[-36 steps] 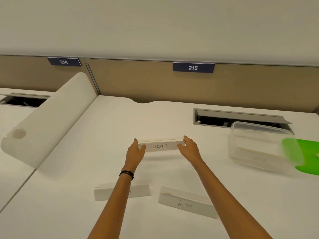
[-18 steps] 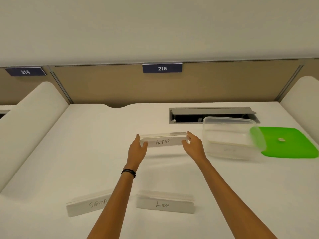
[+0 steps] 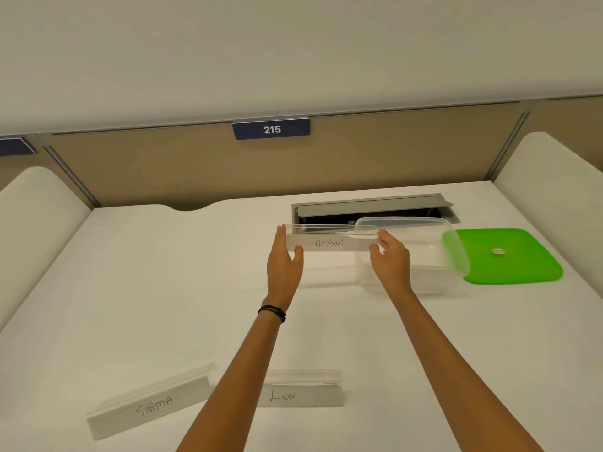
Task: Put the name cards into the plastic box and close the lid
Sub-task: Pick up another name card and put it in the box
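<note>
I hold the clear "ALPHA" name card (image 3: 329,243) in the air by its two ends, my left hand (image 3: 284,260) on the left end and my right hand (image 3: 390,260) on the right end. Its right end overlaps the near-left corner of the clear plastic box (image 3: 424,256), which stands without its lid on the white desk. The green lid (image 3: 512,256) lies flat just right of the box. Two more cards rest near the desk's front: "SIGMA" (image 3: 153,407) at the left and "LION" (image 3: 301,391) in the middle, partly behind my left forearm.
A grey cable hatch (image 3: 372,207) stands open behind the box. White rounded dividers rise on the left (image 3: 36,223) and right (image 3: 554,190) sides of the desk. A tan partition with a "215" label (image 3: 271,129) runs along the back.
Both hands have carried the ALPHA card to the right and a little farther away, up to the box. The view has swung right, bringing the whole lid into sight.
</note>
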Tool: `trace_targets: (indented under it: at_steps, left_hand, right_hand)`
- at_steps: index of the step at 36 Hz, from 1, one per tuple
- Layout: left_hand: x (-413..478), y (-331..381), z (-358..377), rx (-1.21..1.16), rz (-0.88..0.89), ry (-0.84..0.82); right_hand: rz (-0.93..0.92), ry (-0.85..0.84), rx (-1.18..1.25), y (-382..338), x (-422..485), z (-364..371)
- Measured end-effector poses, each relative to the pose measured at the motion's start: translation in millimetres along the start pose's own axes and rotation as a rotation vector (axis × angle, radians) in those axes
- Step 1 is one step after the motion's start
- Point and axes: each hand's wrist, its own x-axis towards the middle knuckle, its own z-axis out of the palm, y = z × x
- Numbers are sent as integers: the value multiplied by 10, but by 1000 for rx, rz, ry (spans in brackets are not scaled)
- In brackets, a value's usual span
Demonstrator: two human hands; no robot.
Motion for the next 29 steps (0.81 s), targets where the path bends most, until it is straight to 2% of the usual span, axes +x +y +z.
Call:
trace_targets:
  at_steps: [7, 20, 29]
  left_hand:
    - [6, 185, 352, 27, 98, -81]
    - [24, 370, 959, 60, 139, -233]
    - [32, 390, 1226, 53, 99, -363]
  right_hand:
    - [15, 108, 4, 143, 171, -316]
    - [67, 213, -57, 424, 405, -819]
    - [106, 155, -186, 635, 581, -1111]
